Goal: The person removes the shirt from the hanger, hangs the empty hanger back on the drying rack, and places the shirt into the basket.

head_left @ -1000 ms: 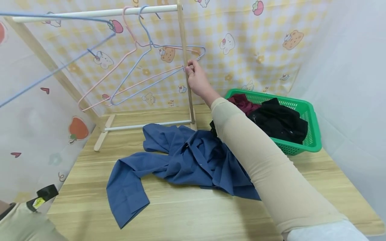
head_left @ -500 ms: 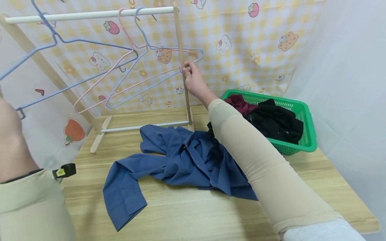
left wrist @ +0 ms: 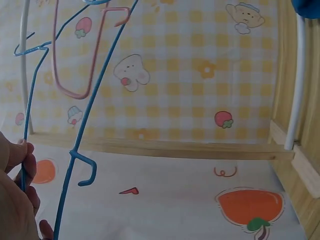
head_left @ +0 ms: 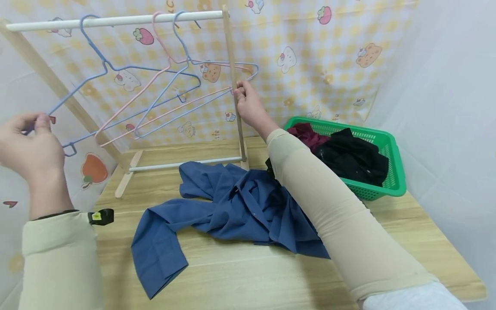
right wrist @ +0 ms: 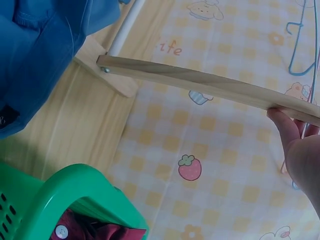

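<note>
My left hand [head_left: 35, 148] pinches the lower left end of a blue hanger [left wrist: 92, 107], and the hanger's hook lies at the white rail [head_left: 128, 18] of a small clothes rack. Whether its weight rests on the rail I cannot tell. With thumb and fingers my right hand [head_left: 251, 105] grips the rack's wooden right post [right wrist: 200, 82]. A pink hanger [head_left: 131, 101] and another blue hanger [head_left: 160, 94] hang together toward the right of the rail. Below, a dark blue button shirt [head_left: 232, 211] lies crumpled on the wooden table [head_left: 240, 275], one sleeve stretched toward the front left.
A green basket [head_left: 399, 172] stands at the table's right, holding black clothing [head_left: 356, 157] and a dark red garment [head_left: 308, 135]. Behind the rack hangs a yellow checked cloth [head_left: 302, 86]. My right forearm passes over the shirt and the basket's near side.
My left hand has come in from the left with the blue hanger, moving it right until its hook came to the rail. My right hand stays on the post.
</note>
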### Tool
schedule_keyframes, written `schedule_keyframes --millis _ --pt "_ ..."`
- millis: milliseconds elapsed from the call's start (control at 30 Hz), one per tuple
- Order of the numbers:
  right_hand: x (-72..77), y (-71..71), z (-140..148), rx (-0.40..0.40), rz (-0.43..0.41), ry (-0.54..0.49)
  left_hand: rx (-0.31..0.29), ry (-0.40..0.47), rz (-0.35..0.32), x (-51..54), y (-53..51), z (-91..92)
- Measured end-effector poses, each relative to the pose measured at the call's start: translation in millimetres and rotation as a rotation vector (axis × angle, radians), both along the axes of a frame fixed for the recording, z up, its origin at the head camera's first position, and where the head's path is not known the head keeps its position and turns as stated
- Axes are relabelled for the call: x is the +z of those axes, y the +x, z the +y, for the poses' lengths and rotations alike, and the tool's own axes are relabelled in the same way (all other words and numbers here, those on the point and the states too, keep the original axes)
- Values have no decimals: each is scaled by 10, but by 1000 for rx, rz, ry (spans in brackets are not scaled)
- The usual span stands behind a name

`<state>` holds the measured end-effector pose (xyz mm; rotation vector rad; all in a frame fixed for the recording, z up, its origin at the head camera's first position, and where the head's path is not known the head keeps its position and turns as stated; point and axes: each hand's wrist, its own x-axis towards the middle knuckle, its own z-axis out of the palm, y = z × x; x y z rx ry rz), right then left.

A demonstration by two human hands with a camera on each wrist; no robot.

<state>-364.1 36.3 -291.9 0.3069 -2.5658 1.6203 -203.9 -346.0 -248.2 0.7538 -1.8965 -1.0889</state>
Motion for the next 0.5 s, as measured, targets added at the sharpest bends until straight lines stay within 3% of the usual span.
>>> schedule_keyframes --millis 133,333,500 --pt "-14 7 -4 -6 3 8 28 -25 7 -83 -17 21" --pt "27 -16 -17 -1 16 3 6 52 -1 -137 -20 -92" --pt "59 -16 -43 29 14 -7 -12 125 -106 -138 1 -222"
